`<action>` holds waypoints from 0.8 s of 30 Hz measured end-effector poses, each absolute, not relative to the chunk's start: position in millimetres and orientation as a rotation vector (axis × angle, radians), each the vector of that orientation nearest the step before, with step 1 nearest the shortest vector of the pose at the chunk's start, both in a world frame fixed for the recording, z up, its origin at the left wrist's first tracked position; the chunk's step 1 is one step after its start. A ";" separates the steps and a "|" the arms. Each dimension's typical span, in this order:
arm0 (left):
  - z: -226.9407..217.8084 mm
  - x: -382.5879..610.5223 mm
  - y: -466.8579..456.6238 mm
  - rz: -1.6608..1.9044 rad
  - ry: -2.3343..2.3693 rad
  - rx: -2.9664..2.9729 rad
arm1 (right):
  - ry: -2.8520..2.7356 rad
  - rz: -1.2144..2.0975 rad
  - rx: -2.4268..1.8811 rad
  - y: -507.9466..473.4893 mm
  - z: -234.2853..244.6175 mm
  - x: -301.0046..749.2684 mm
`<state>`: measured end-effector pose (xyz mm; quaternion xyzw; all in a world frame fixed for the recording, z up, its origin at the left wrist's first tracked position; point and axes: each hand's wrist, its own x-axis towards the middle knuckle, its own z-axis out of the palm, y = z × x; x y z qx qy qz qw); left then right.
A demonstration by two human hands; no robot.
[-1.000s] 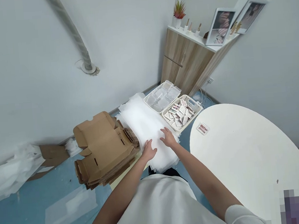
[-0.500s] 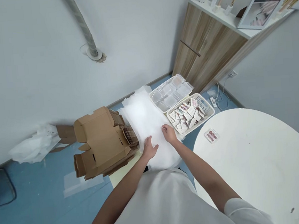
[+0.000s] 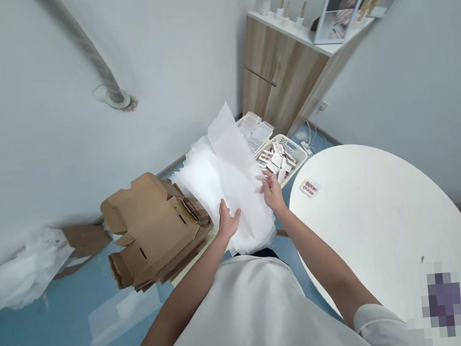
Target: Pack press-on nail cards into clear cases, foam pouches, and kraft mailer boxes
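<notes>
A thin white packing sheet (image 3: 235,156) stands partly lifted off a stack of similar sheets (image 3: 198,168), its far corner raised. My right hand (image 3: 273,193) grips the sheet's right edge, with fingertips showing faintly through the translucent material. Over the near left part of the stack, my left hand (image 3: 228,222) is open, thumb spread from the fingers. Whether its fingertips touch the sheet I cannot tell.
Flattened cardboard boxes (image 3: 158,222) are piled left of the sheets. Behind lie a basket of clear cases (image 3: 260,134) and a basket of small cards (image 3: 278,161). A round white table (image 3: 379,214) on the right bears a press-on nail set (image 3: 309,187). A wooden cabinet (image 3: 285,66) stands behind.
My right hand has taken hold of the top sheet and lifted it, moving slightly right. The left hand remains open over the stack. The camera view has turned to the right.
</notes>
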<state>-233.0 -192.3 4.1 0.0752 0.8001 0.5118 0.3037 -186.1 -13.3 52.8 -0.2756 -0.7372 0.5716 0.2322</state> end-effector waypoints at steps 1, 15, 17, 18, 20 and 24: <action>4.7 -231.3 -192.3 1.377 2.035 0.180 | -1.963 1.564 -0.789 -14.8 55.6 -176.4; 21.9 -168.6 -153.1 1.233 1.776 0.826 | -1.709 1.216 -1.256 -37.4 72.4 6.3; 22.8 -155.6 -139.6 1.173 1.803 1.008 | -1.721 1.140 -1.331 -35.3 71.1 34.3; 23.2 -148.4 -131.9 1.138 1.796 1.104 | -1.698 1.102 -1.379 -34.2 70.0 47.8; 23.8 -132.1 -115.3 1.053 1.752 1.275 | -1.617 1.019 -1.478 -32.3 66.5 73.9; 21.4 -93.7 -82.1 0.891 1.700 1.468 | -1.465 0.902 -1.655 -27.0 54.0 123.4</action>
